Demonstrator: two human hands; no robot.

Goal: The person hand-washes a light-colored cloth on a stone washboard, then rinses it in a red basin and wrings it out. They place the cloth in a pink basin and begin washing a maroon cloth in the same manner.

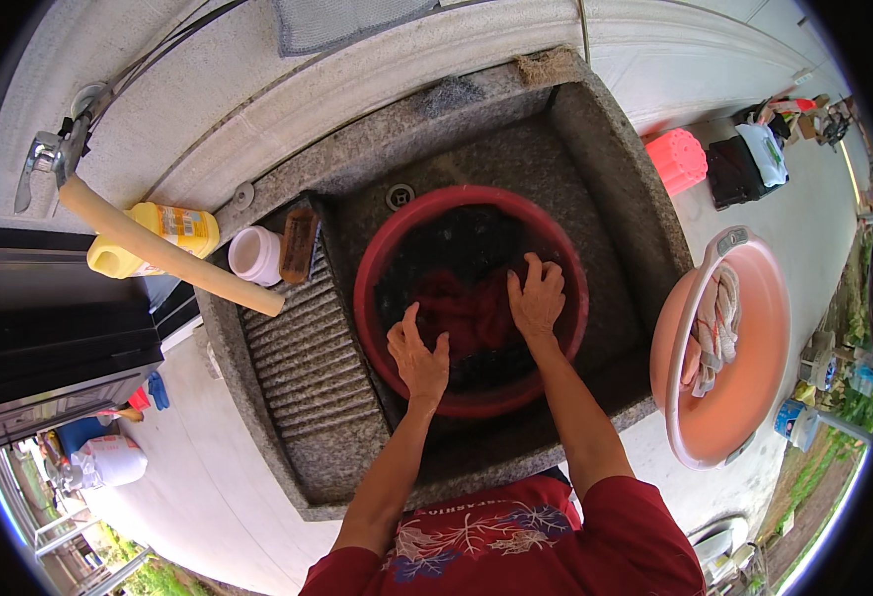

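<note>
A round red basin [369, 288] stands in a grey stone sink. Dark liquid fills it, with a dark red cloth [461, 310] partly sunk in the middle. My left hand [419, 360] hovers over the basin's near left part, fingers apart and nothing in them. Farther right, my right hand [538, 301] is spread above the cloth's right edge, its fingers slightly bent. Whether its fingertips touch the cloth or the liquid is hard to see.
Left of the basin is the sink's ribbed washboard [302, 363]. A brush [299, 244], a white tub [255, 254] and a yellow jug [173, 230] stand beyond it, under a tap hose [168, 248]. On the right, a pink basin [769, 328] holds pale cloths [716, 318].
</note>
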